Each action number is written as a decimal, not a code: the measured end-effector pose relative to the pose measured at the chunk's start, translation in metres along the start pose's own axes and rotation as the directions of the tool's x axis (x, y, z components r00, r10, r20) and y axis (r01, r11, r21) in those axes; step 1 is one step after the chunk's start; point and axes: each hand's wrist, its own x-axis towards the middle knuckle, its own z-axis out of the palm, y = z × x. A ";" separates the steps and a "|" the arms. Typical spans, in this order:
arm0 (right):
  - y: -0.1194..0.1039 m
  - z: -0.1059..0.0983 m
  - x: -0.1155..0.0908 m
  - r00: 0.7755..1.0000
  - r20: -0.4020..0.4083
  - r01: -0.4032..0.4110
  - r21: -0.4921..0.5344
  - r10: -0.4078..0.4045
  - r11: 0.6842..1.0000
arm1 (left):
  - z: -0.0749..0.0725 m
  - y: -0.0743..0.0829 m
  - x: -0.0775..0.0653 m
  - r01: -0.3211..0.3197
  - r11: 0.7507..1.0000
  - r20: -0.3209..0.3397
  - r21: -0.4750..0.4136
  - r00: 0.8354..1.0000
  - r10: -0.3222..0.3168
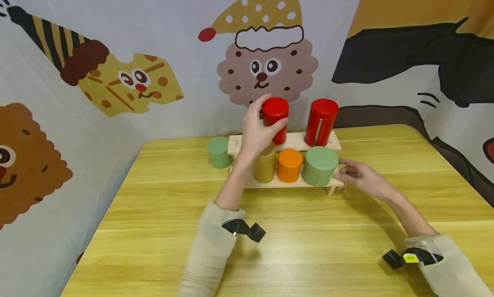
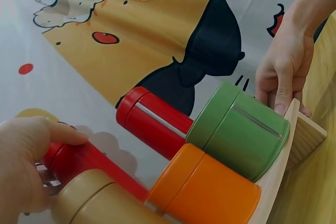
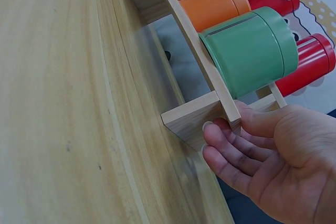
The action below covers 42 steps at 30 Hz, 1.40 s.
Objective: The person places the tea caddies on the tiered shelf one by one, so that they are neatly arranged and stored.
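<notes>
My left hand (image 1: 257, 131) grips a red canister (image 1: 276, 110) near its lid, over the upper step of a two-tier wooden rack (image 1: 297, 140). At the rack's right end, my right hand (image 3: 283, 156) pinches the lower board between thumb and curled fingers. On the upper step a second red canister (image 1: 322, 122) stands to the right. Along the lower step are a tan canister (image 1: 264, 168), an orange canister (image 1: 290, 165) and a wide green canister (image 1: 320, 166). The left hand's wrist partly overlaps the tan one in the head view.
A smaller green canister (image 1: 218, 153) stands on the wooden table (image 1: 162, 211) just left of the rack. Behind the table hangs a cloth backdrop (image 1: 185, 121) with cartoon figures. The rack's wooden leg (image 3: 191, 114) rests on the tabletop.
</notes>
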 end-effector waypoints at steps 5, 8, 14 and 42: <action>0.000 0.000 0.000 1.000 -0.002 -0.001 -0.007 0.001 1.000 | 0.008 0.003 0.003 0.000 1.000 0.035 0.018 0.999 0.000; -0.001 0.000 0.000 1.000 -0.006 -0.001 -0.011 0.001 1.000 | 0.012 0.004 0.004 0.001 1.000 0.049 0.020 0.999 -0.002; 0.000 0.001 0.000 1.000 0.001 0.003 0.014 -0.003 1.000 | 0.019 0.005 0.006 0.020 0.999 0.071 0.028 0.997 -0.022; -0.001 0.001 0.000 1.000 -0.005 0.005 -0.006 -0.005 1.000 | 0.008 0.008 0.003 0.091 0.995 0.151 0.031 0.984 -0.094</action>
